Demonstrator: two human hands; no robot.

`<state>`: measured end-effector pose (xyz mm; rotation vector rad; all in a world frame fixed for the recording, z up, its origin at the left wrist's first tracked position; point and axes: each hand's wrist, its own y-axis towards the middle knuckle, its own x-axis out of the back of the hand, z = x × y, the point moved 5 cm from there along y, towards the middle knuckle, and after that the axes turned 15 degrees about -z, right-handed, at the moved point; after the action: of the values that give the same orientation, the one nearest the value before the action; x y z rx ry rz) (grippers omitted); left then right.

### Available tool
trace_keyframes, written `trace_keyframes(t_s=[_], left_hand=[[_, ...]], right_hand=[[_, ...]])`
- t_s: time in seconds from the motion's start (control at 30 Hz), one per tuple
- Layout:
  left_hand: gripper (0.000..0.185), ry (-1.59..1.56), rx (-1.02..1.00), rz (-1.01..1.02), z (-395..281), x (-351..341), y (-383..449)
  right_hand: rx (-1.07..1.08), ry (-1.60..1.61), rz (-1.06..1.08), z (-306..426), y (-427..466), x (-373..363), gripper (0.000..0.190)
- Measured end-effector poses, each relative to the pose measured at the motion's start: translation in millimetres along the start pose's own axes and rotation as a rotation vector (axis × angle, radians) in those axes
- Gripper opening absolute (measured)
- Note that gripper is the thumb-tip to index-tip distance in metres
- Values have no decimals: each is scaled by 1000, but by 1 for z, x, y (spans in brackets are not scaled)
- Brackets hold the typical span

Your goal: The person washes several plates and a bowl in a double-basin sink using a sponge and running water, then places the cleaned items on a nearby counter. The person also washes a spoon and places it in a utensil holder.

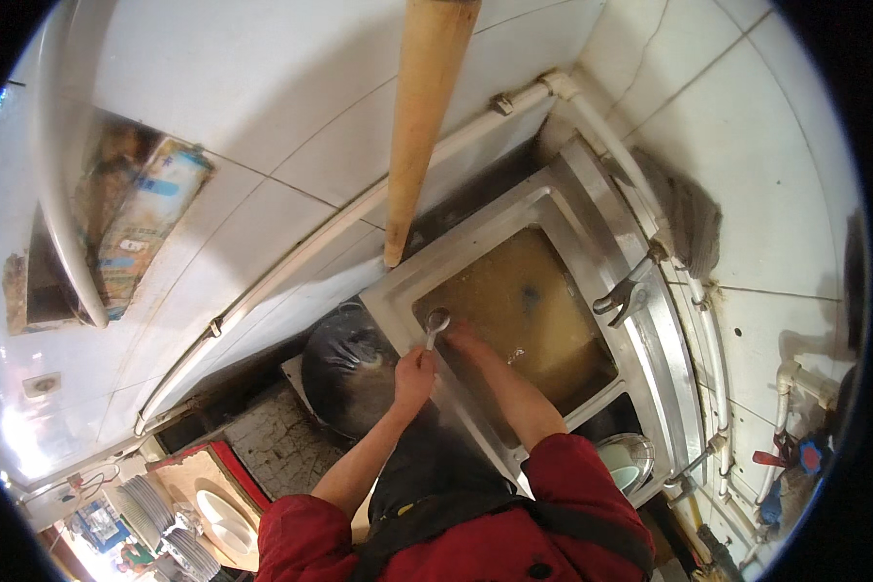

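A metal spoon or small ladle [437, 321] is held by its handle in my left hand [415, 380], over the left corner of a stainless steel sink basin. Murky brownish water [516, 291] fills the basin. My right hand [467, 337] is beside the spoon's bowl at the water; its fingers are partly hidden, so whether they grip anything is unclear. Left of the sink rim [400, 291] sits a large dark wok or round pan [345, 371], close to my left hand. Something dark shows under the water.
A wooden pole [425, 124] rises by the tiled wall. A metal faucet [629, 291] and white pipes [713, 371] line the right wall. A wire basket with a pale green bowl [622, 476] sits in the second basin. Stacked plates [145, 509] and white bowls [222, 520] stand lower left.
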<state>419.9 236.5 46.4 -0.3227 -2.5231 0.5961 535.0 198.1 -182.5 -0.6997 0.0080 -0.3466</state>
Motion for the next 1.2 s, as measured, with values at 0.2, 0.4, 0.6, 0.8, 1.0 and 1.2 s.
trace_keyframes(t_s=[0.2,0.4,0.6,0.8,1.0,1.2], left_hand=[[22,13,-118,-53,-17,6,2],[28,-150,64,-8,-39,4,-2],[31,-184,147,132,-50,-10,-14],[22,-220,162,214,-40,-23,-26],[15,-222,185,197,-36,-21,-32],[21,-227,174,287,-48,-32,-37]], right_hand=[[-245,484,21,60,-79,62,26],[-71,106,-349,89,-128,140,21],[330,-999,-659,95,-117,183,23],[119,-1227,-682,51,-73,232,25],[-44,-1352,-186,-51,-66,223,29],[-447,-942,-106,-129,-114,198,30]])
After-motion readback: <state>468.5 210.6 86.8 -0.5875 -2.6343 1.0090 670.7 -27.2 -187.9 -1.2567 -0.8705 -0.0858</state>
